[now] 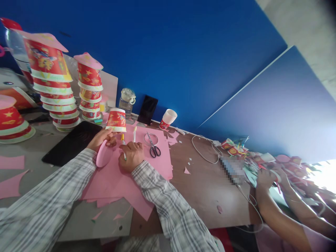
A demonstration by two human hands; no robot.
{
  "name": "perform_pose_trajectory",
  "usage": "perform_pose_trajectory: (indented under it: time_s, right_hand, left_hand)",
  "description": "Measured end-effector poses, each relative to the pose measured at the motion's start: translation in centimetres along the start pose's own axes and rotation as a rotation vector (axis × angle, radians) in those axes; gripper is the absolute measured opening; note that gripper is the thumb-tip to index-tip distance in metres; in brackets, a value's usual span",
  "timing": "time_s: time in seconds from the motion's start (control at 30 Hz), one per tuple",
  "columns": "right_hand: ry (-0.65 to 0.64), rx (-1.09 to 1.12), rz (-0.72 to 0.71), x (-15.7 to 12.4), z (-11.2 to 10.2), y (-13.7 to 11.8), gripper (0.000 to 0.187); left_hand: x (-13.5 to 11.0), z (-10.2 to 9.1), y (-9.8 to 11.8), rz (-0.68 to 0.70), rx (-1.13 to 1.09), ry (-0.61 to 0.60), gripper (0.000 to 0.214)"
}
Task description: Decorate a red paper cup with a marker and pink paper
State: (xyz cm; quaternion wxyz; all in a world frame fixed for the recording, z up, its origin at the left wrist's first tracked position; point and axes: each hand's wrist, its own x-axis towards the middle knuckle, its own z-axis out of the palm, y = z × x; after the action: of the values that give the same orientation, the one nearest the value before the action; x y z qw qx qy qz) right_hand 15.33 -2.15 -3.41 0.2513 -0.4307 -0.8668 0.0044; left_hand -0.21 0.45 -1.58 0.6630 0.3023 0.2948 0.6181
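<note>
My left hand is closed on a pink paper disc, which hangs tilted below the fingers. Right behind its fingertips, a red paper cup stands upside down with its pale rim down; whether the fingers touch it is unclear. My right hand is closed around a marker, partly hidden by the fingers, over pink paper sheets. A yellow tip shows just above those fingers. Farther back lies a white marker. Black-handled scissors and a roll of clear tape lie to the right.
Stacked red cup towers with pink tops stand at left, beside a black tablet. A glass jar, black phone and white-red cup line the blue partition. A white cable and another person's hands are at right.
</note>
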Motion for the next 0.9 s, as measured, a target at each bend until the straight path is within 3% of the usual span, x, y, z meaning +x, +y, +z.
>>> perform_pose_trajectory:
  time_s: [0.37, 0.67, 0.77, 0.9]
  right_hand:
    - [-0.015, -0.016, 0.002, 0.4, 0.5, 0.4, 0.028]
    - [-0.028, -0.018, -0.002, 0.6, -0.2, 0.3, 0.046]
    - [0.029, 0.013, 0.044, 0.9, -0.2, 0.9, 0.043]
    - [0.101, 0.016, 0.212, 1.7, 0.0, 2.1, 0.032]
  left_hand:
    - [-0.2, -0.1, 0.3, -0.036, 0.059, -0.02, 0.025]
    - [-0.6, 0.3, 0.3, -0.092, 0.078, 0.005, 0.029]
    - [-0.3, 0.0, 0.2, -0.101, 0.057, -0.041, 0.029]
    - [0.1, -0.3, 0.1, -0.028, 0.035, -0.085, 0.026]
